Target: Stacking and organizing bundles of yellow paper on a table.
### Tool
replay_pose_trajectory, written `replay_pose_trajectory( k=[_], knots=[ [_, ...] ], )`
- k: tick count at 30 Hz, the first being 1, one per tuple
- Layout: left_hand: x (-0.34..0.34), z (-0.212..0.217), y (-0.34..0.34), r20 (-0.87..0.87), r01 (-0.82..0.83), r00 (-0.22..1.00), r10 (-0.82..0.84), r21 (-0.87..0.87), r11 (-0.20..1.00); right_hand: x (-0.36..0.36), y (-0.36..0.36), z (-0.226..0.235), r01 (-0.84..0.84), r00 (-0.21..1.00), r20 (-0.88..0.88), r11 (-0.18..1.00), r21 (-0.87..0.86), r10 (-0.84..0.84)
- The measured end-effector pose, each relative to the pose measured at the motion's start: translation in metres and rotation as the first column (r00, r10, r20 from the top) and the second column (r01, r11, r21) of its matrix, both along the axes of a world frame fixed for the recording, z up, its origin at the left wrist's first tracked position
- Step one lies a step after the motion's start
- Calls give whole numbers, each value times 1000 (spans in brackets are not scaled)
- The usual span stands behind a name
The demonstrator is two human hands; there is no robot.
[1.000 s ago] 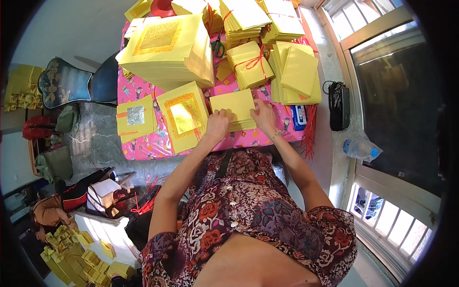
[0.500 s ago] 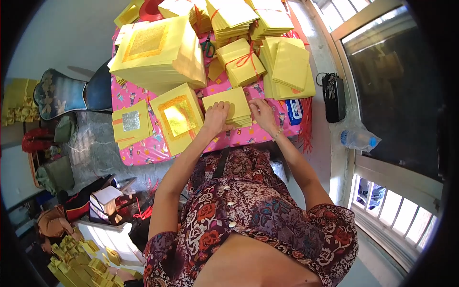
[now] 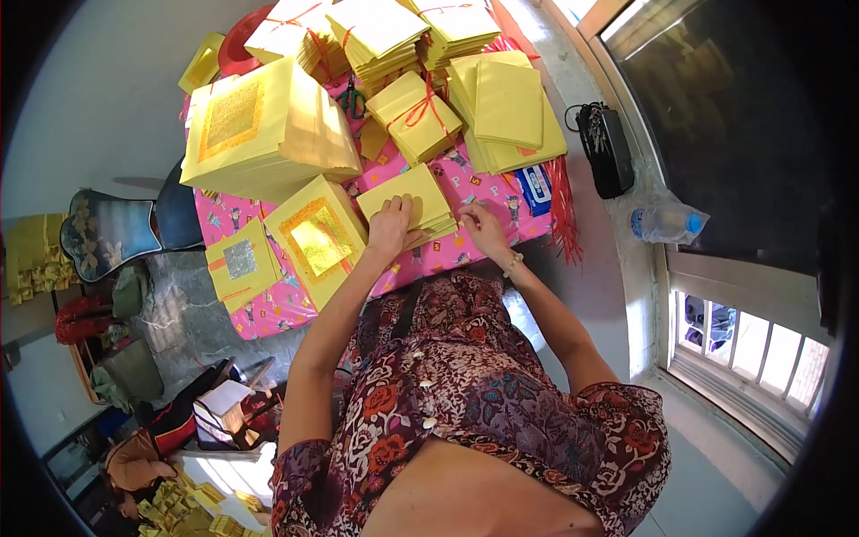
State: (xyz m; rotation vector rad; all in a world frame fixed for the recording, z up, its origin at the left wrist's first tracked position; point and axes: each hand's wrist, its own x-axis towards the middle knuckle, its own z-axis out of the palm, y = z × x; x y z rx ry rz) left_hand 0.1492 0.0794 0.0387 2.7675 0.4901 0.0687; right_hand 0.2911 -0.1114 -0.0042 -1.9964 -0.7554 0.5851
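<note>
A small stack of yellow paper sheets [image 3: 422,190] lies near the front of the table. My left hand [image 3: 391,226] grips its near left part, fingers on top and thumb along the front edge. Just off the stack's right side is my right hand [image 3: 484,229], its fingers curled and fingertips pressed together; anything between them is too small to make out. Left of my left hand is a yellow paper stack with a gold foil square [image 3: 320,234]. Beyond the small stack sits a yellow bundle tied with red string [image 3: 413,116].
A pink patterned tablecloth [image 3: 429,257] covers the table. Around are a tall yellow stack [image 3: 259,134], scissors [image 3: 352,98], a blue packet [image 3: 535,190] and hanging red strings [image 3: 562,215]. On the right ledge are a black case [image 3: 607,152] and a bagged bottle [image 3: 664,223].
The whole view has turned slightly, shifting the table. My right hand has drawn a little away from the small stack and its fingers have curled in. My left hand stays on the stack.
</note>
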Motion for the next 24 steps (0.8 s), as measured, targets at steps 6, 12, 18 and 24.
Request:
replay_pose_trajectory(
  k=[6,12,18,24],
  knots=[
    [2,9,21,-128,-16,992,-9,-195,981,-5,-1,-4,11,1000,-12,1000,27,-11],
    [1,3,27,-90,-6,996,-11,-195,981,-9,7,-3,0,999,-36,1000,7,0],
    [-1,3,35,-36,44,998,-52,-207,977,-10,10,4,-41,999,-33,998,-47,40],
    [-1,0,39,-4,73,997,-75,-178,981,-10,17,-1,-54,998,-37,990,-131,49]
  ],
)
